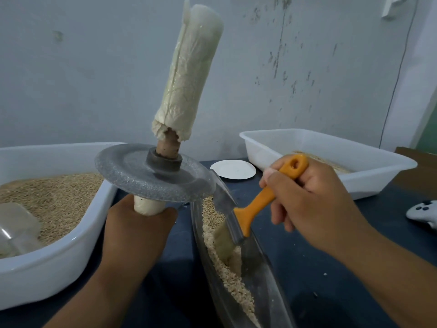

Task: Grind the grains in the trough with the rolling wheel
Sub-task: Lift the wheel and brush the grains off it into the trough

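Wheel (pixel 155 177) aloft in left hand (pixel 139 223) (brush (pixel 238 229) in trough (pixel 260 268)).

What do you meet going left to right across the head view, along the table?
Left tub of grain → left hand holding the rolling wheel → trough → right hand gripping the brush → white controller.

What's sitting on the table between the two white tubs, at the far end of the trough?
A small white round plate lies on the dark table between the left tub and the right tub, just beyond the trough, as the head view shows.
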{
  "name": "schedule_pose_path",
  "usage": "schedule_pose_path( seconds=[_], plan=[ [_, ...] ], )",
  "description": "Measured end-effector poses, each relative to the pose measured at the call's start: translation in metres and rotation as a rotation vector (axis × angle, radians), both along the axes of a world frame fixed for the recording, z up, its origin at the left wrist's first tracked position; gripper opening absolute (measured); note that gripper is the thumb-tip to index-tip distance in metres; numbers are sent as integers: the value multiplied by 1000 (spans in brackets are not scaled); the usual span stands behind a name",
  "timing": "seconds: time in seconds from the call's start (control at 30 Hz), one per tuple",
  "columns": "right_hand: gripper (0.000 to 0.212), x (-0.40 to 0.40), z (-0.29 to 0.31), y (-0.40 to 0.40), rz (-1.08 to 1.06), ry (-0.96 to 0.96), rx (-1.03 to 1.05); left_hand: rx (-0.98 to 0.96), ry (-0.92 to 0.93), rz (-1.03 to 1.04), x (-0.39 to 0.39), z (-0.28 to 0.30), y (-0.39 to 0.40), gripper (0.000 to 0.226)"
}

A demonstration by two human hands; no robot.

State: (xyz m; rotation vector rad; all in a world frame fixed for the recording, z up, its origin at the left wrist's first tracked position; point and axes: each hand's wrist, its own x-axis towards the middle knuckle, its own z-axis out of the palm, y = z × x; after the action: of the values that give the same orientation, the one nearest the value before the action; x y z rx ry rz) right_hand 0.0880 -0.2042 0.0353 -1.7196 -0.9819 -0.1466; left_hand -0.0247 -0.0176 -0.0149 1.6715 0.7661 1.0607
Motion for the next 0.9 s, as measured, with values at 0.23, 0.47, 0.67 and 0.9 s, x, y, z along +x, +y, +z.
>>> schedule_pose_path(
  seconds=[0.23,0.47,0.67,0.9],
  plan=[
    [18,-15,-9,-41,-32,159,238,-16,20,-19,0,0,-1,22],
    [20,-18,-46,-64,-110,727,383,-14,-4,-17,1,-1,-1,20],
    [26,-14,-52,-73,-87,934,337,-7,10,-21,1,-3,0,18],
    [27,0,-42,-69,-53,925,296,-31,13,-20,1,-1,0,18]
  ],
)
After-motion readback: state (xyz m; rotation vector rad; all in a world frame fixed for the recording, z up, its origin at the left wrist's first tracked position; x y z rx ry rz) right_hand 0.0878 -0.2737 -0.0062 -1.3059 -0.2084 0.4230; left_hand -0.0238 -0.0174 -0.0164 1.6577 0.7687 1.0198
